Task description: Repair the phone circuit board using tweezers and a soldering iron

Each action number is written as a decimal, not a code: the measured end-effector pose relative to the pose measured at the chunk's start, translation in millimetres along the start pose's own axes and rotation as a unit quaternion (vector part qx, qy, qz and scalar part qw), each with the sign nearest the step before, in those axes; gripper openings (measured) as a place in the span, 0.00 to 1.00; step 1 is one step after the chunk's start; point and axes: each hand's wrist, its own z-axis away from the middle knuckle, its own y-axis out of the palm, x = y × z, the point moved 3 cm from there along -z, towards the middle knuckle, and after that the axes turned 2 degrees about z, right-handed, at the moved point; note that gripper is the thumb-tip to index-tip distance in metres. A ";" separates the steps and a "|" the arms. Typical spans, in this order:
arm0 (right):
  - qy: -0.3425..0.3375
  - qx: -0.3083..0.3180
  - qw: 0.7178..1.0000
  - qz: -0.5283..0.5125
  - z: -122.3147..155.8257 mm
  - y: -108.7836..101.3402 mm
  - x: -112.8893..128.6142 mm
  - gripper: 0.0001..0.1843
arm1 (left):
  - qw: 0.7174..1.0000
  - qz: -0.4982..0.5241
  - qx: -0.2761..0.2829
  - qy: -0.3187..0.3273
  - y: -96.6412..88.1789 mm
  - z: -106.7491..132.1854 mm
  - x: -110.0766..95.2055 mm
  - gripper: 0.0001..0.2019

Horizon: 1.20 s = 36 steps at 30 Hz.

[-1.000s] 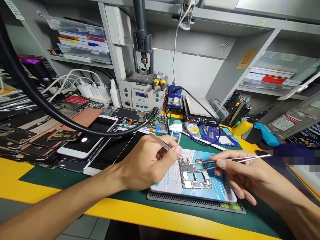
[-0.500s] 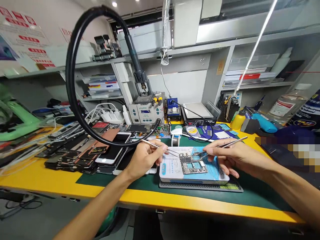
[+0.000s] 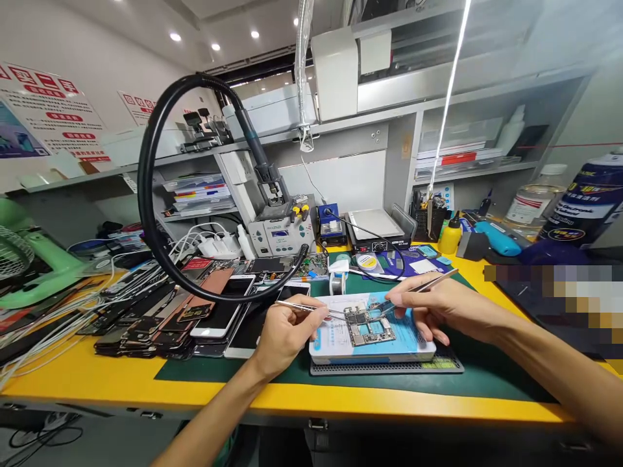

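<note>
A phone circuit board (image 3: 360,336) lies flat on a blue and white box (image 3: 413,338). My left hand (image 3: 287,337) is closed round metal tweezers (image 3: 298,306), whose tips reach the board's upper left edge. From the other side, my right hand (image 3: 428,301) grips a second pair of tweezers (image 3: 435,281). Its dark tips are over the upper middle of the board. Whether either pair pinches a small part is too fine to make out. Under the box sits a grey perforated plate (image 3: 379,370) on a green mat (image 3: 219,371).
Phones (image 3: 222,308) and stacked phone parts (image 3: 141,324) crowd the left. Behind the box stand a solder spool (image 3: 337,283), a hot-air station (image 3: 282,235) with a looping black hose (image 3: 146,175), and a heating plate (image 3: 377,227). Bottles (image 3: 533,198) line the right back.
The camera view has shifted, showing more of the ceiling. The left tweezers' tips have come onto the board's edge, and the right tweezers' tips have moved left, further over the board.
</note>
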 end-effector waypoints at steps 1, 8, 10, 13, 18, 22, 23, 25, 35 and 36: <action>0.000 0.002 1.000 0.001 -0.5 -0.2 -0.4 0.21 | 1.000 0.000 0.000 -0.006 -0.5 -0.2 1.3 0.15; 0.020 -0.015 1.000 0.004 -1.4 -2.3 -3.4 0.20 | 0.999 0.005 0.014 -0.045 -9.6 -0.6 4.3 0.17; 0.020 -0.019 1.000 0.004 -0.6 -2.5 -3.1 0.19 | 0.998 0.006 0.023 -0.053 -17.3 -2.0 3.6 0.18; 0.022 -0.013 1.000 0.004 0.0 -0.7 -0.3 0.20 | 0.997 -0.004 0.044 -0.063 -31.1 -4.6 2.1 0.19; 0.020 -0.002 1.000 0.009 0.5 3.0 5.2 0.22 | 0.991 -0.079 0.086 -0.070 -43.1 -3.2 -8.3 0.13; 0.017 -0.007 1.000 0.010 1.3 0.7 2.7 0.22 | 0.979 -0.166 0.105 -0.050 -39.4 1.7 -17.0 0.12; 0.017 -0.005 1.000 0.008 1.3 -0.1 1.4 0.21 | 0.975 -0.190 0.109 -0.041 -37.9 2.4 -17.6 0.12; 0.014 -0.005 1.000 0.003 0.8 -1.3 -0.9 0.20 | 0.968 -0.225 0.110 -0.019 -35.7 3.1 -16.9 0.14; 0.014 -0.010 1.000 -0.004 -0.8 0.0 -2.1 0.21 | 0.932 -0.327 0.135 0.080 -24.5 5.8 -17.7 0.12; 0.016 -0.010 1.000 -0.003 -0.8 -0.1 -2.2 0.21 | 0.925 -0.338 0.141 0.098 -22.8 6.0 -18.6 0.11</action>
